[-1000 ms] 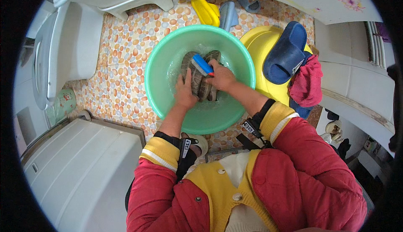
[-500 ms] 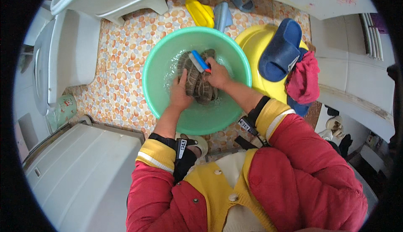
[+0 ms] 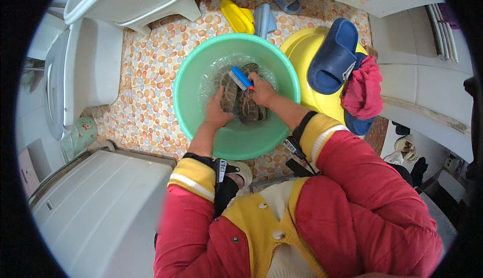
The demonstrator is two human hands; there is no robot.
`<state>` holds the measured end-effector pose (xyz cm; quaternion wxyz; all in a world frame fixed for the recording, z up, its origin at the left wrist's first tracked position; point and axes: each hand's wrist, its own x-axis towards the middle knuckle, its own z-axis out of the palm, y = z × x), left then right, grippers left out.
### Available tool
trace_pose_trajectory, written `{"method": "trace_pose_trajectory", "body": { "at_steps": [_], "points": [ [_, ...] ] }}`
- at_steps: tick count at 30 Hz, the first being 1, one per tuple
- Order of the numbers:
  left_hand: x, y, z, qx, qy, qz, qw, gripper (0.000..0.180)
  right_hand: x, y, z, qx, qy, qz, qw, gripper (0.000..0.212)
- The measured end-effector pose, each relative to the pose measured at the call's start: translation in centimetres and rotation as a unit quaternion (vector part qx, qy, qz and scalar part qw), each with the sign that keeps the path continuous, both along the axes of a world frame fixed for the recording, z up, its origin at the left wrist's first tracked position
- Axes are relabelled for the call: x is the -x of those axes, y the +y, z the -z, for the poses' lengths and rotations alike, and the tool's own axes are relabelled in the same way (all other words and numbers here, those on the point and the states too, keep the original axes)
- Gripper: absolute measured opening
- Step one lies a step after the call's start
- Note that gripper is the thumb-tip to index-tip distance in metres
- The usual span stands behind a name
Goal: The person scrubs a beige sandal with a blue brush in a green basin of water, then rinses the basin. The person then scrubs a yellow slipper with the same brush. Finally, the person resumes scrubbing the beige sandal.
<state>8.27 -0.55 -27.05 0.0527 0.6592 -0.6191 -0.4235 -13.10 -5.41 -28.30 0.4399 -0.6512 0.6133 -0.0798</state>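
A green basin (image 3: pixel 186 122) with rippling water stands on the floor in front of me. Two brown patterned slippers (image 3: pixel 250 109) lie side by side in it, partly covered by my hands. My left hand (image 3: pixel 216 111) grips the near left edge of the left slipper (image 3: pixel 229 90), its fingers along the side. In my right hand (image 3: pixel 262 90) is a scrubbing brush (image 3: pixel 242 78) with a blue back, pale bristles and a red part by my fingers. The brush lies over the upper part of the slippers; whether its bristles touch them I cannot tell.
Right of the basin, a dark blue slipper (image 3: pixel 334 59) and a red cloth (image 3: pixel 363 89) rest on an upturned yellow basin (image 3: pixel 297 51). Yellow (image 3: pixel 236 16) and light blue slippers (image 3: pixel 264 20) lie beyond. A white toilet (image 3: pixel 95 66) and a grey-white lidded appliance (image 3: pixel 100 197) stand left.
The brush has tilted a little flatter, showing more bristles. A dark gap between the slippers has widened, and the water ripples more widely. My hands stay in nearly the same places.
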Motion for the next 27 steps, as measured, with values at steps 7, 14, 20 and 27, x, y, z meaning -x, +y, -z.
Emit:
{"method": "trace_pose_trajectory", "body": {
  "at_steps": [7, 14, 20, 27],
  "points": [
    [-1.1, 0.4, -8.8, 0.03, 0.266, -0.214, 0.94, 0.11, 0.6, 0.8, -9.6, 0.075, -0.106, 0.018, 0.991, 0.048],
    [0.6, 2.6, -16.2, 0.087, 0.279, -0.217, 0.931, 0.12, 2.5, 3.0, -17.0, 0.129, -0.163, 0.065, 0.976, 0.05],
    [0.2, 3.8, -19.8, 0.146, 0.295, -0.204, 0.922, 0.119, 5.1, 5.0, -20.7, 0.206, -0.216, 0.067, 0.952, 0.05],
    [0.7, 4.5, -24.2, 0.154, 0.439, -0.22, 0.858, 0.11, 5.9, 5.7, -24.3, 0.278, -0.237, 0.058, 0.929, 0.048]
  ]
}}
